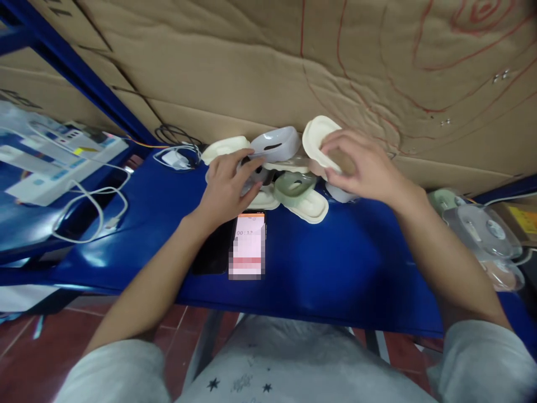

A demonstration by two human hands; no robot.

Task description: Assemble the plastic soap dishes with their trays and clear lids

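Star-printed grey shirt cloth fronts the blue table. I see the right hand clamped on a cream dish, just above the dish pile by the cardboard. Over that pile curves the left hand; whether it grips anything, I cannot tell.

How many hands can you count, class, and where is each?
2: the left hand is left of the green dish; the right hand holds a cream piece.
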